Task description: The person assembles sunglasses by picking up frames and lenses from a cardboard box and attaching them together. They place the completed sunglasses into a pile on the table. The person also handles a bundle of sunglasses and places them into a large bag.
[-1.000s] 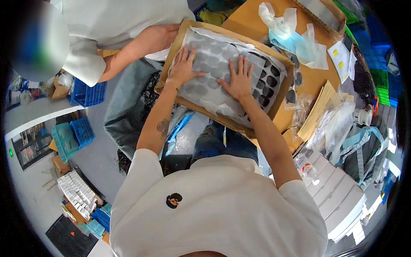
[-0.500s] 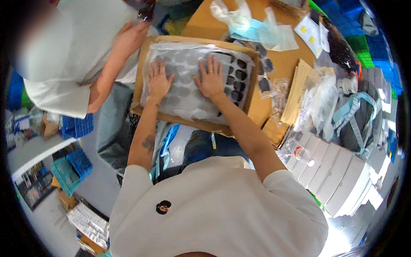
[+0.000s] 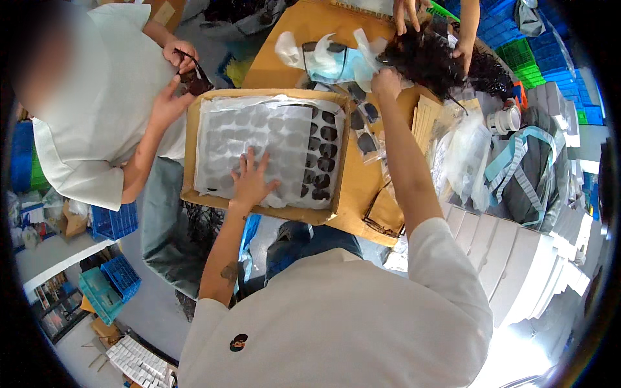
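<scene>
Translucent white sheet [image 3: 284, 145] over dark rounded pieces [image 3: 328, 134] in brown cardboard box [image 3: 191, 142]. Left hand [image 3: 251, 185] splayed on sheet; right hand [image 3: 387, 84], far right, beside pale-blue plastic wrapping [image 3: 343, 64] (cannot tell if gripping).

Grey floor [image 3: 149, 271], orange-brown table [image 3: 278, 58], white glare [image 3: 524, 355] at lower right.

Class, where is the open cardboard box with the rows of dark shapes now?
In the head view, the open cardboard box is left of centre, beside the sunglasses on the brown table, with the left hand on its pale sheet.
</scene>
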A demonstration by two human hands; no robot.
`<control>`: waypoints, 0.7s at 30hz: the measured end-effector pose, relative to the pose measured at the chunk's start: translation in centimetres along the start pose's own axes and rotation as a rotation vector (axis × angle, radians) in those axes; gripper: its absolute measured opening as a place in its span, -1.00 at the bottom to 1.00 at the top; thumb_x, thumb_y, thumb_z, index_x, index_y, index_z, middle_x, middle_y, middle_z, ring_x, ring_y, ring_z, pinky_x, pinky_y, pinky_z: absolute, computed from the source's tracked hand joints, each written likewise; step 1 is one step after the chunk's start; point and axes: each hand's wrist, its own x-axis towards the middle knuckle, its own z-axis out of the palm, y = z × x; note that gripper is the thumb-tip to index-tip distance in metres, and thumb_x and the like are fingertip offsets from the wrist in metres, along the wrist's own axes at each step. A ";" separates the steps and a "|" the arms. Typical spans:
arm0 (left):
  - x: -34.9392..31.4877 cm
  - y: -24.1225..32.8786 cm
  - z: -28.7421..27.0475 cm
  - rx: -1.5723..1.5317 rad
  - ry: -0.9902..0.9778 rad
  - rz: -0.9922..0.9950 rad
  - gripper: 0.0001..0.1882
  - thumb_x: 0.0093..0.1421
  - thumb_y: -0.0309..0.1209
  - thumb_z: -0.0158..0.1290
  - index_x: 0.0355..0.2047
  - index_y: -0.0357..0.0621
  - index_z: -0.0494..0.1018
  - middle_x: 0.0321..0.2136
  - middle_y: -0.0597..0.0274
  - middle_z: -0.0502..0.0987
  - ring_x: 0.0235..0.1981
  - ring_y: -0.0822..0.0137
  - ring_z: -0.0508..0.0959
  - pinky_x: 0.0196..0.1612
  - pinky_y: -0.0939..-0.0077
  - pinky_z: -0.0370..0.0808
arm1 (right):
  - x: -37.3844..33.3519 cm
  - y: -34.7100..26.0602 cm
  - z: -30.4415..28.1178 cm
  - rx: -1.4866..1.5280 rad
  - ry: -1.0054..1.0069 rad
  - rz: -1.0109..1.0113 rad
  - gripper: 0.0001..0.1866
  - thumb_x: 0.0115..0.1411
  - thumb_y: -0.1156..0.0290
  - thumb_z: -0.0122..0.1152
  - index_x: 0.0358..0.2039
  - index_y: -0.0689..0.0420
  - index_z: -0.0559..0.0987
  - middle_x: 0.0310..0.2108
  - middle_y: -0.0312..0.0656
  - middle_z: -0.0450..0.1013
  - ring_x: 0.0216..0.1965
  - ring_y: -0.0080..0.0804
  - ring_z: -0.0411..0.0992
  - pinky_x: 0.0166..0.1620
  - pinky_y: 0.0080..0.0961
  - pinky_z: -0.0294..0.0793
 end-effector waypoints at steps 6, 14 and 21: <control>-0.2 3.0 -3.5 -0.270 0.329 0.120 -0.41 0.23 -0.24 0.09 0.23 -0.13 0.26 0.22 -0.11 0.27 0.26 -0.12 0.22 0.26 0.01 0.22 | -9.4 2.4 -5.9 0.466 0.175 0.253 -0.79 0.13 0.38 0.21 -0.24 0.19 0.52 -0.18 0.14 0.51 -0.16 0.08 0.50 -0.14 -0.15 0.47; 1.9 14.3 -7.1 -0.941 0.260 0.318 -0.50 0.29 -0.25 0.09 0.17 -0.20 0.30 0.15 0.00 0.37 0.25 0.05 0.29 0.24 0.17 0.27 | -11.4 9.5 -14.5 1.298 0.840 0.118 -0.79 0.32 0.44 0.10 -0.13 0.33 0.48 -0.23 -0.13 0.51 -0.23 -0.41 0.45 -0.16 -0.46 0.43; 4.0 20.1 -9.7 -1.811 -0.762 0.357 -0.12 0.26 0.20 -0.06 0.37 -0.10 -0.02 0.24 0.01 0.30 0.16 0.03 0.42 0.21 0.09 0.33 | -19.7 7.0 -21.4 1.709 0.387 0.071 -0.73 0.31 0.51 0.10 0.00 0.31 0.46 -0.08 -0.18 0.49 -0.11 -0.45 0.46 -0.04 -0.47 0.44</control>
